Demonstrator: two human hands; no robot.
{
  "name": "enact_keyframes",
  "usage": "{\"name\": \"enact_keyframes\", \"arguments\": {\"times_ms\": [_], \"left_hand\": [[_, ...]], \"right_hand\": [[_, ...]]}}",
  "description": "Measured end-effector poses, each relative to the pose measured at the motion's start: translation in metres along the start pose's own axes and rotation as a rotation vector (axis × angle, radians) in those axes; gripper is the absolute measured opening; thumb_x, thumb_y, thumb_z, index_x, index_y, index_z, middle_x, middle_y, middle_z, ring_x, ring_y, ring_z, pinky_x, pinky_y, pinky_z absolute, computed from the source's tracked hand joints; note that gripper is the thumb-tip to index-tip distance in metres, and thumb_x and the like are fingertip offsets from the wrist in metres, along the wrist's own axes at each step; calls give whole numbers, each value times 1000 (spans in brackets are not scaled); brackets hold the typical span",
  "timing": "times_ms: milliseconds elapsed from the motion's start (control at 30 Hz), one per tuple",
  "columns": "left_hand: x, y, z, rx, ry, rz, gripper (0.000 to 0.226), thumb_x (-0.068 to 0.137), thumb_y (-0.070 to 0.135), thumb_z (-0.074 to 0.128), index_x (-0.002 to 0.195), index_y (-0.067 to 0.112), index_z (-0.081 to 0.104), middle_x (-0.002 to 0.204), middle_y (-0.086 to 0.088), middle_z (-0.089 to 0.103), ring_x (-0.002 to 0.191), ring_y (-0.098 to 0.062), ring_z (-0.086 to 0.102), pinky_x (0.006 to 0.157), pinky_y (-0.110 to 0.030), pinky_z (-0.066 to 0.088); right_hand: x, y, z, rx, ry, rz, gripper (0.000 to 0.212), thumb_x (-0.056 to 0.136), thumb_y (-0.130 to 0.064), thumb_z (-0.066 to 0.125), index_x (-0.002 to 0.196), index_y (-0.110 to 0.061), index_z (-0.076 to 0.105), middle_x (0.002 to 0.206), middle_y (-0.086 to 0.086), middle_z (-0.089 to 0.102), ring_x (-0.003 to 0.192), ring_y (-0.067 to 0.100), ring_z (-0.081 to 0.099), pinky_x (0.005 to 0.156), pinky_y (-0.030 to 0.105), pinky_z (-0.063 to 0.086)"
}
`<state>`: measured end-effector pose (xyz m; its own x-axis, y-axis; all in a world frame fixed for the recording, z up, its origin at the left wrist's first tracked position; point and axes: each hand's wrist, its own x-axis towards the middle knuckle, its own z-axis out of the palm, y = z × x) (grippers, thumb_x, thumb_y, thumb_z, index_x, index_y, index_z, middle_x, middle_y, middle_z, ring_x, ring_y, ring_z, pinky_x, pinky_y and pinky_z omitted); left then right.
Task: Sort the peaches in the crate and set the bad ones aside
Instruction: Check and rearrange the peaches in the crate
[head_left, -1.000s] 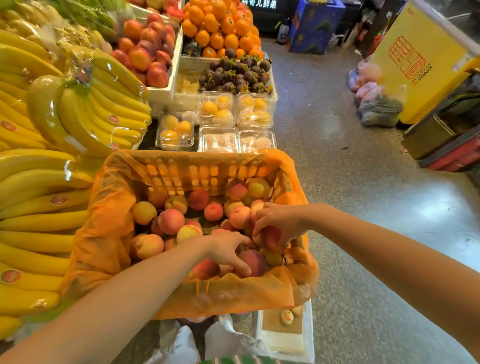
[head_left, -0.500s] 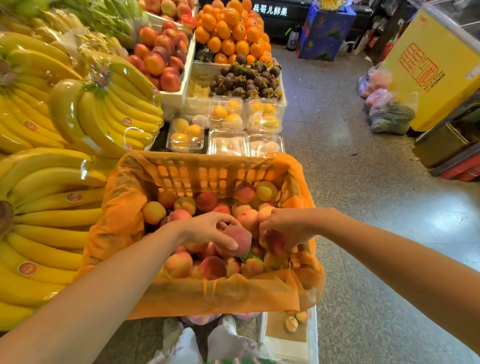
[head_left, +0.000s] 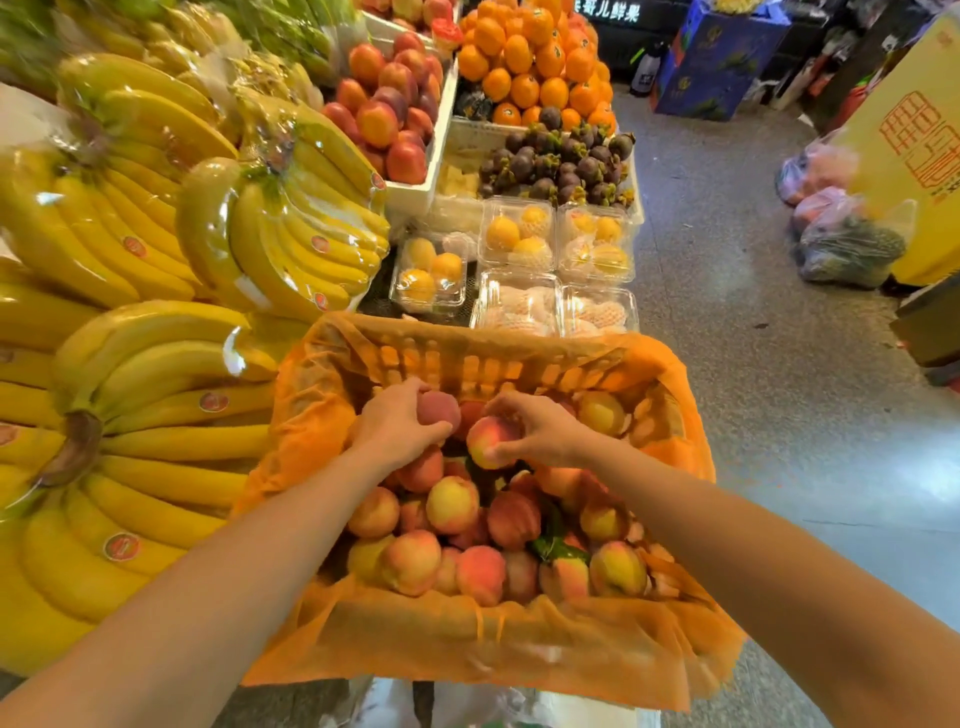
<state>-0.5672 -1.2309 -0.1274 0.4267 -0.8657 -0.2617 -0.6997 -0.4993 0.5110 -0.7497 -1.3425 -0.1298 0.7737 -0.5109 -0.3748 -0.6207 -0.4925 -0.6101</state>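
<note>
**Peach crate, mid-sort: one fruit in each hand**

- Peaches (head_left: 452, 519): a loose heap, pink to yellow, a few green leaves among them, filling the crate (head_left: 467, 358). The crate is slotted orange plastic with a thin orange liner (head_left: 311, 426) draped over its rim.
- Left hand (head_left: 395, 426): fingers curled round a dark pink peach (head_left: 440, 409), held above the heap near the crate's far wall.
- Right hand (head_left: 540, 431): fingers and thumb gripping a pink-and-yellow peach (head_left: 488, 441), just beside the left hand's fruit.
- Change: half a second ago the left hand held its peach over the middle of the crate, and the right hand was down among the fruit at the right wall. Both hands have since moved to the far end and come close together. A second ago both were low in the near right corner.
- Stall surface: wrapped bunches of bananas (head_left: 130, 441) lie to the left of the crate. Clear plastic boxes (head_left: 514, 234) of yellow fruit sit just behind it. Farther back are dark purple mangosteens (head_left: 561, 161), oranges (head_left: 535, 57) and a white tray of red fruit (head_left: 384, 114).
- Room: grey speckled floor (head_left: 753, 389) to the right. Filled plastic bags (head_left: 841, 244) lie beside a large yellow box (head_left: 914, 156); a blue carton (head_left: 711, 57) stands at the back.
</note>
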Motion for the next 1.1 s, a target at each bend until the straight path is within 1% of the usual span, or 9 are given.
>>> {"name": "enact_keyframes", "arguments": {"times_ms": [67, 133, 200, 300, 433, 667, 800, 933, 1100], "left_hand": [[7, -4, 6, 18, -7, -13, 61, 77, 44, 71, 127, 17, 49, 123, -7, 59, 115, -30, 52, 91, -39, 44], [13, -8, 10, 68, -23, -25, 62, 79, 44, 69, 129, 15, 46, 124, -9, 57, 117, -31, 50, 92, -39, 42], [17, -11, 12, 115, -37, -38, 62, 81, 44, 67, 130, 13, 44, 124, -12, 57, 118, -33, 49, 93, -40, 42], [21, -13, 12, 156, -40, -55, 58, 84, 43, 65, 126, 9, 46, 120, -15, 58, 114, -35, 52, 90, -42, 46], [23, -10, 13, 228, -53, -47, 50, 88, 44, 60, 118, 6, 46, 114, -16, 59, 110, -35, 54, 84, -43, 46], [19, -1, 14, 227, -77, 1, 58, 93, 40, 55, 140, 12, 35, 125, -16, 51, 117, -35, 48, 92, -40, 42], [18, 2, 20, 160, -63, 0, 59, 90, 37, 60, 140, 18, 36, 124, -15, 49, 114, -35, 50, 90, -40, 45], [14, 7, 24, 197, -66, 46, 56, 90, 36, 61, 139, 19, 39, 124, -14, 47, 114, -33, 49, 91, -40, 46], [9, 14, 26, 252, -118, 127, 64, 89, 36, 61, 144, 24, 32, 134, -18, 39, 121, -38, 42, 97, -43, 41]], "right_hand": [[6, 5, 12, -61, 5, 8, 58, 76, -33, 80, 123, -11, 55, 119, 6, 62, 108, 22, 58, 86, 33, 45], [11, 6, 20, -89, 60, 31, 57, 75, -35, 80, 118, -8, 54, 113, 8, 63, 102, 25, 59, 74, 31, 40], [17, 5, 26, -113, 93, 44, 56, 74, -39, 79, 113, -7, 55, 107, 9, 64, 97, 27, 60, 70, 32, 39], [26, 2, 37, -167, 57, 11, 61, 75, -45, 77, 117, -9, 54, 113, 11, 64, 104, 30, 59, 83, 40, 47], [32, -2, 45, -194, 68, -34, 63, 75, -45, 76, 126, -15, 53, 124, 8, 60, 117, 28, 53, 90, 37, 40], [30, -6, 42, -176, 5, -54, 62, 79, -40, 75, 130, -14, 50, 126, 12, 53, 115, 30, 52, 91, 38, 44], [22, -4, 29, -169, -9, -52, 63, 82, -34, 74, 134, -13, 47, 126, 12, 54, 111, 28, 54, 87, 33, 42], [8, 1, 11, -252, 53, -24, 50, 85, -34, 68, 128, -12, 52, 115, 11, 59, 107, 29, 55, 86, 37, 43], [-17, 10, -19, -258, 108, -25, 37, 84, -29, 68, 119, -17, 62, 112, 5, 63, 104, 23, 58, 87, 37, 47]]}}
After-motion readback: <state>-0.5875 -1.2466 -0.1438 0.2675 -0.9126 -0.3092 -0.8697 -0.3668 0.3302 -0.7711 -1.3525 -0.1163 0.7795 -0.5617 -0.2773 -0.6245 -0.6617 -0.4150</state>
